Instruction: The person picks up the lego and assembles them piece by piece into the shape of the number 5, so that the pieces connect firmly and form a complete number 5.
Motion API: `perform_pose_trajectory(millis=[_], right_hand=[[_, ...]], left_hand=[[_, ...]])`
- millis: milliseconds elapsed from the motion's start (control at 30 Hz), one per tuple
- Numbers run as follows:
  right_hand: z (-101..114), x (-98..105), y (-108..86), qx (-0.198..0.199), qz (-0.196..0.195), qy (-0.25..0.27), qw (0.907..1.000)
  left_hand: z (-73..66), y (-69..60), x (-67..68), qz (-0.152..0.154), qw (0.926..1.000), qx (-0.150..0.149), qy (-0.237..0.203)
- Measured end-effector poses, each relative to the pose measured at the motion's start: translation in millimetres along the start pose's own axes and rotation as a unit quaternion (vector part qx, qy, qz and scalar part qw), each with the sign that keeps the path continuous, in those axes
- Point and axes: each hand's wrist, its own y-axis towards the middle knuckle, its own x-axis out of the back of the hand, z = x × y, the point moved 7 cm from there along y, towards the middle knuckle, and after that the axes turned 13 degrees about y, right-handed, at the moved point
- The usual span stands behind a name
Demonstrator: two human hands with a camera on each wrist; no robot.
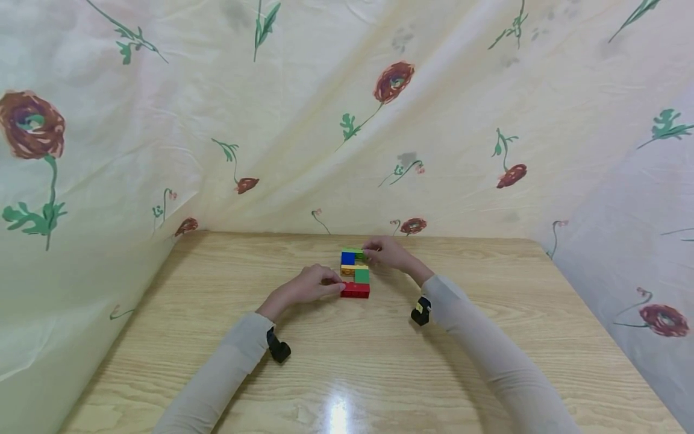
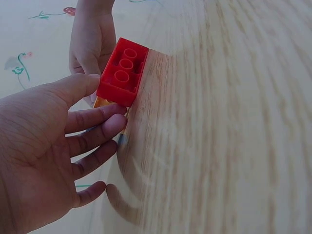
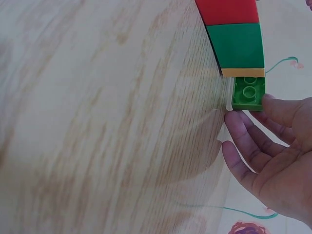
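Note:
Several toy building bricks are joined in a zigzag row on the table. Nearest is a red building brick (image 1: 355, 291), then a dark green brick (image 1: 362, 276), a yellow brick (image 1: 348, 270), a blue brick (image 1: 348, 258) and, farthest, a light green building brick (image 1: 353, 250). My left hand (image 1: 311, 284) pinches the red brick's left end between thumb and fingers; its hollow underside with round tubes faces the left wrist camera. At the far end, my right hand (image 1: 386, 253) pinches the right end of the light green brick, whose hollow underside shows in the right wrist view.
The wood-grain table (image 1: 336, 367) surrounds the bricks and reflects a light near its front. A flower-printed cloth (image 1: 303, 120) hangs behind the table's far edge and along both sides. Black wrist cameras are strapped at the left cuff (image 1: 255, 337) and right cuff (image 1: 440, 295).

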Motion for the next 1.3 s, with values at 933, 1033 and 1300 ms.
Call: perform_pose_trajectory(millis=[933, 1033, 1300], right_hand=[[-3.1, 0.9, 3.5, 0.009, -0.006, 0.0, 0.9999], [-3.5, 1.1, 3.5, 0.006, -0.007, -0.001, 1.0], [-3.6, 0.7, 2.8, 0.0, -0.006, -0.003, 1.0]], left_hand=[[1.3, 0.3, 0.2, -0.006, 1.0, -0.002, 0.006], [1.2, 0.2, 0.0, -0.005, 1.0, -0.001, 0.007], [1.1, 0.6, -0.6, -0.007, 0.9999, -0.003, 0.012]])
